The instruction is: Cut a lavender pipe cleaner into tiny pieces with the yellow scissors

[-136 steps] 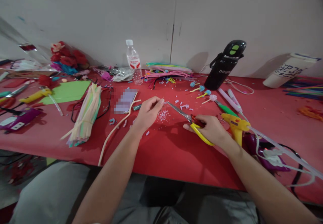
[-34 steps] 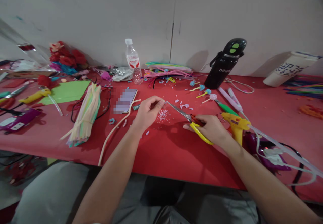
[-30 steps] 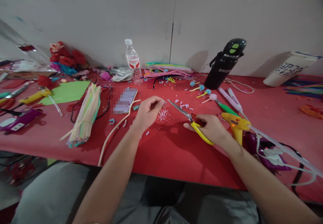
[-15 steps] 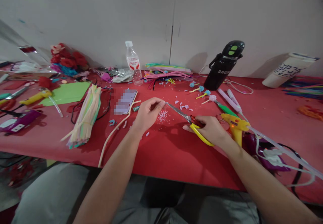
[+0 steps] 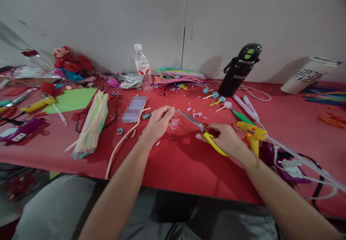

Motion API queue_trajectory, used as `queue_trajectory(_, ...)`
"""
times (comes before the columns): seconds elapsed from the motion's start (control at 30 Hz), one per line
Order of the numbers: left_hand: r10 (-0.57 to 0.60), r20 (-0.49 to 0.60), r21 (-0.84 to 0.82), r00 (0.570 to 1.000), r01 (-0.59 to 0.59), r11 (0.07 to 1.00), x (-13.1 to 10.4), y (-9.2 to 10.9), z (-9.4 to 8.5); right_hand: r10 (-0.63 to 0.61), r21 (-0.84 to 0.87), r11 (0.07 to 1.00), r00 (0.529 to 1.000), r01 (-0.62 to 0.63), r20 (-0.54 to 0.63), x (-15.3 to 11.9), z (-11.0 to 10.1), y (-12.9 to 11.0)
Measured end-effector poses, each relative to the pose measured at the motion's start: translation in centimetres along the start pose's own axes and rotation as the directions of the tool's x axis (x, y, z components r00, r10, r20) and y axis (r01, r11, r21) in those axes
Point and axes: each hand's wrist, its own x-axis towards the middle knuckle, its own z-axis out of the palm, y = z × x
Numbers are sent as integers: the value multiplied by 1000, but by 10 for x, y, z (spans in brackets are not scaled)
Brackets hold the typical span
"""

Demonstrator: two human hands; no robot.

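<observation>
My right hand [image 5: 228, 137] is wrapped round the yellow and red handles of a pair of scissors [image 5: 192, 120], whose blades point up and left and look closed. Just left of the blade tips, my left hand [image 5: 159, 121] pinches thumb against forefinger; whatever lies between them is too small to make out. Below and beside those fingertips is a scatter of tiny pale clippings [image 5: 175, 125]. Short pink tube-like pieces [image 5: 198, 114] lie beyond the blades. A pale strip [image 5: 121, 141] runs along the table left of my left hand.
A bundle of pale strips [image 5: 92, 124] and a phone [image 5: 134, 109] lie left. Behind stand a plastic bottle [image 5: 143, 70] and a black flask [image 5: 238, 72]. A yellow glue gun [image 5: 252, 133] with cords is close to my right hand. Small pompom sticks [image 5: 221, 99] lie beyond.
My left fingertips have drawn slightly left, away from the scissor tips, leaving a small gap. The right hand and scissors have barely moved.
</observation>
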Motion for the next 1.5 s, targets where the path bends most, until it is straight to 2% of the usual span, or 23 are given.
queue_trajectory(0.23, 4, 1, 57, 1000, -4, 998, -1, 3, 1, 8, -7, 1000, 1000, -8, 17, 0, 0, -1)
queue_trajectory(0.67, 15, 17, 23, 1000, -15, 1000, -1, -1, 0, -11, -10, 1000, 1000, 11, 12, 2, 2, 4)
queue_trajectory(0.97, 62, 5, 47, 998, -62, 997, 0, -4, -1, 7, 12, 1000, 1000, -7, 10, 0, 0, -2)
queue_trajectory(1.27, 77, 27, 71, 997, -78, 994, 1, -2, -2, -8, 33, 999, 999, 6, 44, 1, 3, 6)
queue_trajectory(1.43, 83, 15, 122, 996, -84, 989, 1, -3, -10, -2, 25, 1000, 1000, 2, 14, 2, 1, 5)
queue_trajectory(1.5, 86, 50, 170, 995, -93, 981, 0, -2, -18, 10, 22, 1000, 1000, -10, -2, 3, 1, 5)
